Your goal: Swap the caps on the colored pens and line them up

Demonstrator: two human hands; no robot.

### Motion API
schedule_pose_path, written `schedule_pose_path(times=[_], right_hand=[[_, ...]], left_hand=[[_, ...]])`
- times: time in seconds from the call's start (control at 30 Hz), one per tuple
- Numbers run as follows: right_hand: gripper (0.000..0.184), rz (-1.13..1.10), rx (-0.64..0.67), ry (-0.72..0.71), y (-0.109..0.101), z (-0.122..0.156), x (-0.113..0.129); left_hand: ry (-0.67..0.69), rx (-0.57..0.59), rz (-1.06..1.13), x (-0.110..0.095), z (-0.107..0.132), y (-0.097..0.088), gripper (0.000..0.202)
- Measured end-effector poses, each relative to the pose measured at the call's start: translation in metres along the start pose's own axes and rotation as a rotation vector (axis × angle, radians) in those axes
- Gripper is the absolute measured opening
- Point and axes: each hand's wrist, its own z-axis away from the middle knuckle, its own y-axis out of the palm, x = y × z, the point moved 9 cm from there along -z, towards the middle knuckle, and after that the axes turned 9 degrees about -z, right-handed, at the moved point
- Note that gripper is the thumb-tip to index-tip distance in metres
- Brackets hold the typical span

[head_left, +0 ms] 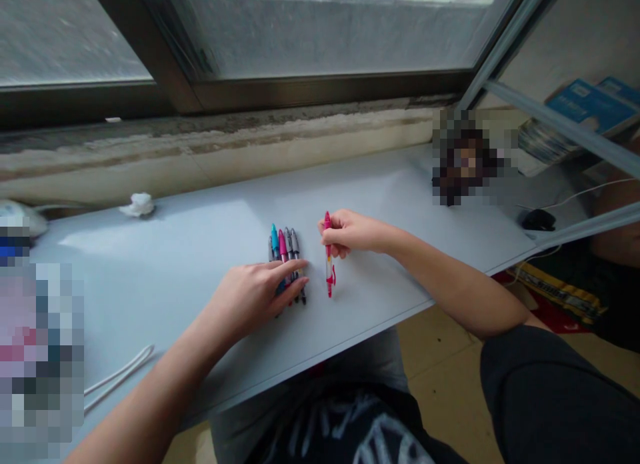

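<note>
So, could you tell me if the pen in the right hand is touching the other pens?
Apart: the head view shows pale tabletop between the held pink pen and the row of pens.

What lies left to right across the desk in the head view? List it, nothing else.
Crumpled white tissue → row of coloured pens → pink pen → black computer mouse
</note>
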Motion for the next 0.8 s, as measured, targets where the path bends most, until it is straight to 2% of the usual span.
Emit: schedule_pose_path(times=[0.17,0.33,0.47,0.63,0.8], right_hand=[[0.040,-0.065,0.001,-0.110,-0.002,-0.003,0.004],[0.055,-0.082,-0.025,-0.216,-0.009,-0.004,0.008],[0.062,-0.121,0.010,-0.255,-0.006,-0.006,0.008],[0.068,-0.165,0.031,-0.305,0.000,-0.010,0.007],[0.072,-0.249,-0.035,-0.392,-0.003,-0.007,0.014]], left_hand=[[-0.004,-0.031,0.059,0.003,0.002,-0.002,0.055],[0.052,-0.084,0.083,-0.001,0.001,-0.006,0.055],[0.088,-0.121,0.097,-0.004,0.001,-0.010,0.053],[0.135,-0.134,0.183,-0.007,0.003,-0.015,0.040],[0.203,-0.268,0.232,-0.013,0.005,-0.034,0.026]])
